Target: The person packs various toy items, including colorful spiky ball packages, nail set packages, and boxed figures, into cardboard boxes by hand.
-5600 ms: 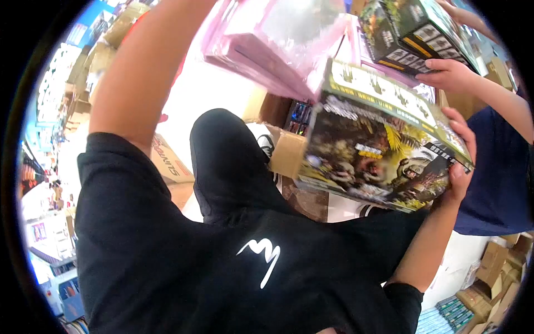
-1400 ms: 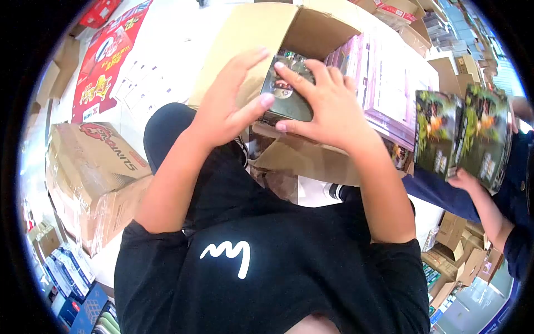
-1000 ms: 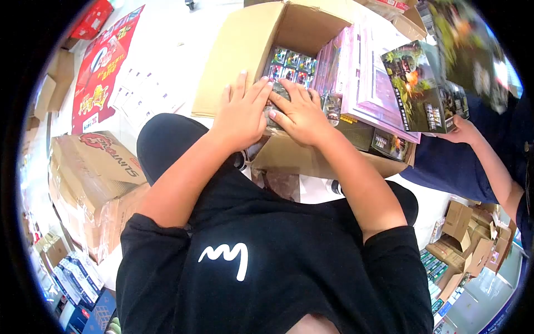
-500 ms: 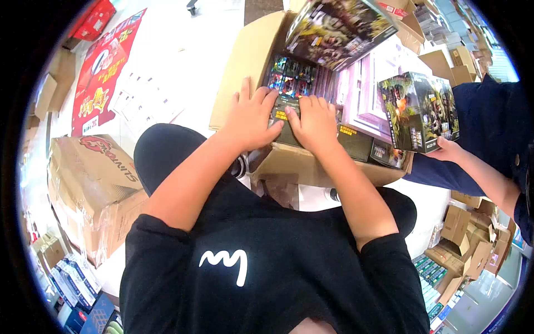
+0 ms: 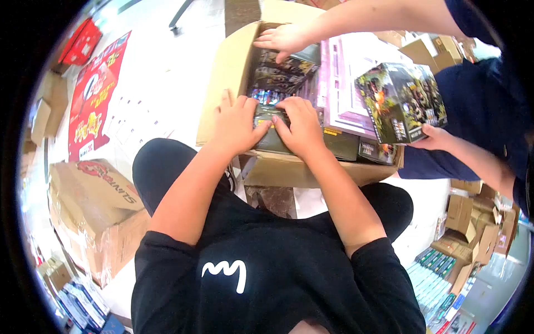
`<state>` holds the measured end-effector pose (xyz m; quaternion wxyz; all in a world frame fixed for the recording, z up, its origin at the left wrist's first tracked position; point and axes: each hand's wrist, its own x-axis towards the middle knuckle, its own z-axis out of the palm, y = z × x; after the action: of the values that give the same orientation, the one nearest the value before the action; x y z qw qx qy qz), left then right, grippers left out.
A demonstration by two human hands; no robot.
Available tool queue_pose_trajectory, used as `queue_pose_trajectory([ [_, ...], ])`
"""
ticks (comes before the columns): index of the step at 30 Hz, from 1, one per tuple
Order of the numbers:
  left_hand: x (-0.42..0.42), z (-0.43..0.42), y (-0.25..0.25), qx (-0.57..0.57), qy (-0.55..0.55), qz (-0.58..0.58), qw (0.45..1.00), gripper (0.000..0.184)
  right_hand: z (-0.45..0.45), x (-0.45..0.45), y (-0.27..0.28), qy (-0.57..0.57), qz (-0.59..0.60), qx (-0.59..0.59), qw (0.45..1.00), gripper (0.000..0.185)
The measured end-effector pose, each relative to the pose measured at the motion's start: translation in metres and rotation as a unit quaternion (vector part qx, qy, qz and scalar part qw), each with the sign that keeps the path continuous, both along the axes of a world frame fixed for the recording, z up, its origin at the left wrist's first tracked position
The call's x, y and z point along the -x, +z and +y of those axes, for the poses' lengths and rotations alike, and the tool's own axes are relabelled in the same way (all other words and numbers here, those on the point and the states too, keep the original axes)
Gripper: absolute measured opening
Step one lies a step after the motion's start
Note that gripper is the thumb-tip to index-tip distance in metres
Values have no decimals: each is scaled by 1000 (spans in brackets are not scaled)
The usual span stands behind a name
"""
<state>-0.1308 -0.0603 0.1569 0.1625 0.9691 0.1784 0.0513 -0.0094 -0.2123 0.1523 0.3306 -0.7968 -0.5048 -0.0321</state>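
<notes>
My left hand (image 5: 236, 125) lies spread at the left side of an open cardboard carton (image 5: 278, 170), its thumb on a dark printed box (image 5: 271, 140) inside. From the right, my right hand (image 5: 300, 127) rests over the same box, fingers extended across its top and thumb towards the left one. Just beyond my fingers, shiny packets (image 5: 267, 97) show in a narrow gap. A co-worker's hand (image 5: 286, 42) reaches onto another dark printed box (image 5: 283, 73) in the carton's far left. Their other hand (image 5: 436, 138) holds a printed box (image 5: 400, 103) at the carton's right side.
Pinkish-purple printed packaging (image 5: 347, 89) fills the carton's right part. A taped cardboard box (image 5: 94, 200) stands at left, near a red poster (image 5: 97, 94) on the floor. More cartons (image 5: 467, 228) and stacked goods (image 5: 431, 278) are at lower right.
The printed box that was tilted above the carton is now down inside its far left, with the co-worker's hand on it. My hands stay on the dark box; the view has shifted slightly.
</notes>
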Motion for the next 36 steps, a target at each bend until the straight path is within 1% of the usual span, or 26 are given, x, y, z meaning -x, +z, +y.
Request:
queue_pose_trajectory([
  [1, -3, 2, -2, 6, 10, -9, 1000, 54, -3, 0, 3, 23, 18, -48, 998, 21],
  [2, -7, 4, -5, 12, 21, -16, 1000, 49, -9, 2, 7, 11, 17, -51, 998, 21],
  [3, -11, 7, -10, 18, 27, -58, 998, 48, -16, 6, 18, 35, 62, -83, 994, 19],
  [4, -17, 13, -8, 16, 19, -55, 998, 48, -21, 12, 34, 60, 107, -116, 986, 17],
  [6, -23, 19, -3, 54, 22, -2, 998, 46, -43, 41, 99, 118, 251, -173, 945, 16],
  [7, -25, 18, -4, 33, 28, -10, 999, 46, -56, 57, 139, 152, 321, -208, 911, 16],
  [8, -25, 14, 2, 30, 28, -5, 999, 46, -72, 69, 168, 184, 338, -217, 897, 16],
  [10, -32, 17, 5, 26, 26, 25, 999, 47, -97, 81, 208, 246, 308, -210, 895, 16],
  [11, -34, 17, -2, 2, 32, 1, 999, 49, -108, 83, 219, 265, 281, -198, 901, 16],
  [13, -37, 18, 0, 5, 31, 3, 1000, 49, -122, 87, 229, 276, 215, -157, 924, 16],
  [16, -36, 16, -3, -12, 33, -13, 999, 49, -132, 89, 229, 268, 131, -108, 948, 17],
  [18, -35, 17, -2, 8, 24, 2, 1000, 42, -133, 89, 226, 262, 88, -87, 957, 17],
  [19, -37, 19, -5, 5, 24, 9, 1000, 42, -133, 87, 224, 257, 73, -85, 960, 18],
  [21, -32, 21, -14, 41, 22, -111, 993, 39, -132, 82, 217, 243, 48, -87, 965, 18],
  [22, -33, 23, -17, 38, 24, -111, 993, 39, -132, 77, 213, 235, 43, -94, 966, 18],
  [23, -33, 26, -19, 84, 23, -157, 984, 40, -131, 72, 208, 224, 41, -106, 968, 19],
  [24, -32, 28, -19, 131, 24, -202, 970, 43, -131, 65, 201, 206, 47, -125, 969, 19],
  [25, -31, 26, -14, 174, 37, -211, 961, 45, -130, 56, 188, 175, 68, -148, 971, 19],
  [26, -29, 28, -16, 171, 43, -213, 961, 45, -130, 46, 173, 136, 92, -174, 971, 19],
  [28, -27, 31, -21, 228, 29, -309, 923, 50, -132, 28, 133, 51, 182, -232, 954, 21],
  [29, -23, 26, -15, 239, 33, -314, 918, 53, -135, 19, 112, -10, 201, -238, 950, 20],
  [30, -24, 24, -15, 236, 37, -315, 918, 53, -138, 12, 95, -70, 220, -243, 942, 19],
  [31, -25, 23, -15, 229, 41, -319, 919, 55, -139, 5, 86, -65, 221, -244, 942, 19],
  [33, -26, 26, -15, 212, 34, -313, 925, 63, -140, -4, 76, -103, 303, -260, 911, 18],
  [34, -27, 27, -16, 210, 36, -313, 926, 63, -138, -6, 74, -101, 304, -260, 911, 18],
  [36, -30, 26, -17, 147, 25, -267, 952, 70, -135, -8, 74, -97, 315, -245, 912, 18],
])
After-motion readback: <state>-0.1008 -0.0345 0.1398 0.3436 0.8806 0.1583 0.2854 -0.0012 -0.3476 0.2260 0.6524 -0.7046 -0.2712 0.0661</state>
